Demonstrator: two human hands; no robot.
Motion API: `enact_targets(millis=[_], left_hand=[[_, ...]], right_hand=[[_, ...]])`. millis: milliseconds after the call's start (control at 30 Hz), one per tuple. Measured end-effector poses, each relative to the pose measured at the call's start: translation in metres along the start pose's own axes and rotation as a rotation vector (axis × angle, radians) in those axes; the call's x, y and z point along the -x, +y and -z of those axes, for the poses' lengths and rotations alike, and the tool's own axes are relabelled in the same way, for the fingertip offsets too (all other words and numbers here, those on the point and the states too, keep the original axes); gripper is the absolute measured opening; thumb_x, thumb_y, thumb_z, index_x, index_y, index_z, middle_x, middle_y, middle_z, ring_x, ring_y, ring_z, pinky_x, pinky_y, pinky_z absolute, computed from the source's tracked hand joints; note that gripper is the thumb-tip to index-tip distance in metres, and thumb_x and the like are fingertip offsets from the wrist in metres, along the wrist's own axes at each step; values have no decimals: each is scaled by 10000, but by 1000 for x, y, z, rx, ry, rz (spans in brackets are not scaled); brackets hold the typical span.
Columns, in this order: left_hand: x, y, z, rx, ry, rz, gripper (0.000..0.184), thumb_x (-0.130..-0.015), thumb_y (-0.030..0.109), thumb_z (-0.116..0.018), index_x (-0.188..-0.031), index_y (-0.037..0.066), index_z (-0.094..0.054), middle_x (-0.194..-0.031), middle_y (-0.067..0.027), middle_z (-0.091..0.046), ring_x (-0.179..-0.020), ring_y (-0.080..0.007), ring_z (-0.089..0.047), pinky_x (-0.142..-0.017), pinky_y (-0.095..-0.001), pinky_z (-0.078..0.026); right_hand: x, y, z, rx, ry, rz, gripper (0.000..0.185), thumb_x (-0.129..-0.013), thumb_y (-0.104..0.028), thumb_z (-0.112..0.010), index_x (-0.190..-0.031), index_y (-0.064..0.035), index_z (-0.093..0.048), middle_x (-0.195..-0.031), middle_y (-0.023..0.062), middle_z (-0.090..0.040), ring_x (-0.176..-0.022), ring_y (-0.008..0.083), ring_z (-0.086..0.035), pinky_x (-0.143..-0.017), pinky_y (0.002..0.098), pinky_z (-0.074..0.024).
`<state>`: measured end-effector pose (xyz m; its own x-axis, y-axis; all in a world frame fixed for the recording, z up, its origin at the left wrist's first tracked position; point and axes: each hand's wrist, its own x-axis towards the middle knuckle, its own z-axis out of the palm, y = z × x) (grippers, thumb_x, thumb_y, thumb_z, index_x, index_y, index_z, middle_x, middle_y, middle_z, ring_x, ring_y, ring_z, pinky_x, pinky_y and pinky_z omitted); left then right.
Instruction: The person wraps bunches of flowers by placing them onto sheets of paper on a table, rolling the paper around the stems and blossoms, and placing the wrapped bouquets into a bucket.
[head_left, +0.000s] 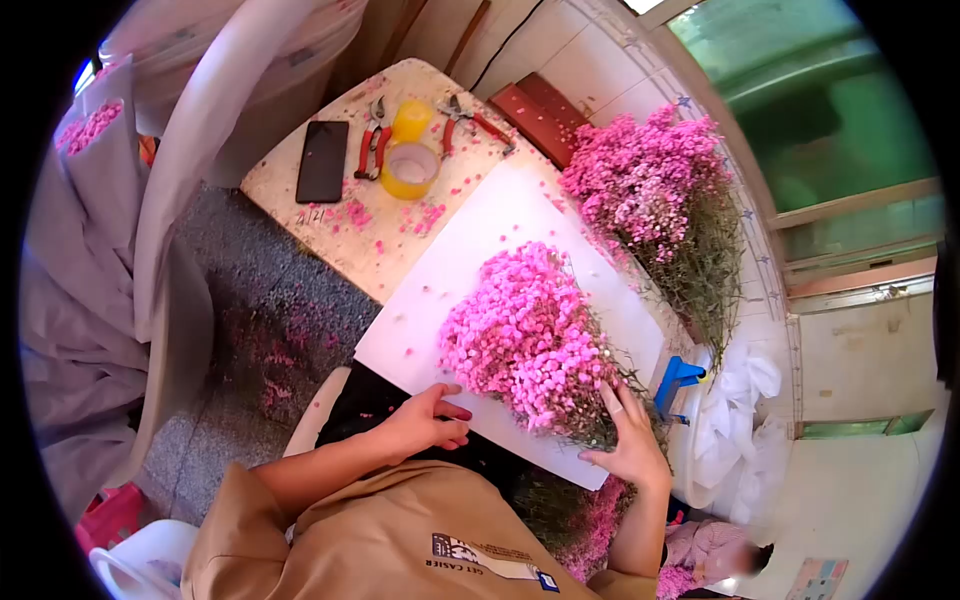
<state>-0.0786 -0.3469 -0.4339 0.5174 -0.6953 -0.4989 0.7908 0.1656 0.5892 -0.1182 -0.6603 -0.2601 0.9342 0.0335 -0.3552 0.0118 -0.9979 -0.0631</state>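
Note:
A bunch of pink baby's breath (525,340) lies on white wrapping paper (480,235) in front of me, blossoms toward the upper left and green stems toward the lower right. My left hand (432,420) is just below the blossoms at the near edge of the paper, holding nothing, its fingers apart and slightly bent. On the other side, my right hand (635,440) rests at the stem end of the bunch. Its fingers are spread along the stems and do not wrap round them.
On the table (275,175) are a phone (322,162), red-handled pruning shears (372,140), red-handled pliers (475,125), a yellow tape roll (410,170) and scattered petals. More pink flowers (650,185) lean by the wall. A blue tape dispenser (678,385) stands right; another person (705,550) sits beyond.

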Motion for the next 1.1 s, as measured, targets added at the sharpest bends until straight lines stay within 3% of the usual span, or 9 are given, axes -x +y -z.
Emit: enact_targets(millis=[133, 233, 433, 600, 633, 700, 867, 900, 1100], left_hand=[[8, 1, 8, -91, -146, 39, 853, -916, 187, -778, -1568, -41, -278, -1430, -235, -558, -1132, -228, -644, -918, -349, -551], [4, 9, 7, -53, -104, 88, 857, -926, 191, -774, -1578, -23, -261, -1450, -222, -551, -1206, -240, -613, -970, -359, -534], [-11, 24, -9, -177, -43, 38, 1166, -831, 372, -866, -1622, -15, -101, -1553, -252, -432, -1255, -274, -581, -941, -375, -543], [-27, 45, -26, 88, -72, -60, 1046, -848, 433, -836, -1617, 131, -195, -1591, -156, -391, -1486, -364, -320, -1013, -693, -450], [-28, 49, -28, 110, -57, -66, 1046, -848, 433, -836, -1617, 131, -195, -1591, -156, -391, -1486, -364, -320, -1013, -693, -450], [-28, 54, -33, 288, -127, -40, 881, -879, 381, -818, -1567, 115, -336, -1550, -147, -444, -1457, -354, -371, -999, -678, -467], [-53, 3, -46, 484, 24, -51, 454, -879, -31, -647, -1327, 35, -614, -1182, -86, -715, -975, -205, -688, -799, -377, -557], [-55, -4, -50, 481, 10, -33, 454, -879, -31, -647, -1327, 35, -614, -1182, -86, -715, -975, -205, -688, -799, -377, -557], [-63, 0, -37, 427, -22, -84, 440, -886, 12, -677, -1317, 80, -620, -1146, -53, -709, -1016, -202, -675, -810, -392, -566]], right_hand=[[13, 15, 48, -374, 92, 76, 747, -641, -218, -907, -1327, -38, -674, -1386, 187, -635, -1374, 310, -532, -1171, 413, -363], [-6, 30, 71, -537, 614, -66, 240, -888, -143, -691, -1075, 1, -739, -1179, 140, -740, -1136, 218, -664, -998, 371, -484], [-198, 13, 59, -896, 487, -140, 657, -1060, -515, -502, -1355, 64, -602, -1348, 198, -648, -1259, 273, -592, -1110, 380, -393], [-291, 4, -50, -906, 58, -96, 693, -1057, -515, -461, -1333, 113, -553, -1282, 244, -673, -1142, 307, -635, -1028, 377, -471], [-291, 2, -74, -1055, -22, -39, 660, -1060, -469, -463, -1354, 119, -524, -1268, 263, -674, -1130, 313, -646, -1022, 371, -476], [-249, -28, -55, -444, -46, -103, 581, -1054, -412, -471, -1269, 120, -562, -1288, 300, -635, -1177, 345, -630, -1025, 380, -473], [-126, -78, 5, -407, -35, 175, 562, -1017, -428, -551, -1137, 120, -588, -1324, 348, -576, -1213, 436, -592, -1035, 446, -459], [-114, -72, 7, -259, -8, 405, 560, -999, -430, -588, -1102, 120, -595, -1344, 352, -563, -1220, 461, -581, -1039, 468, -453], [-115, -72, -33, -150, 139, 251, 649, -790, -374, -821, -1141, 108, -565, -1294, 321, -568, -1176, 499, -565, -1006, 524, -457]])
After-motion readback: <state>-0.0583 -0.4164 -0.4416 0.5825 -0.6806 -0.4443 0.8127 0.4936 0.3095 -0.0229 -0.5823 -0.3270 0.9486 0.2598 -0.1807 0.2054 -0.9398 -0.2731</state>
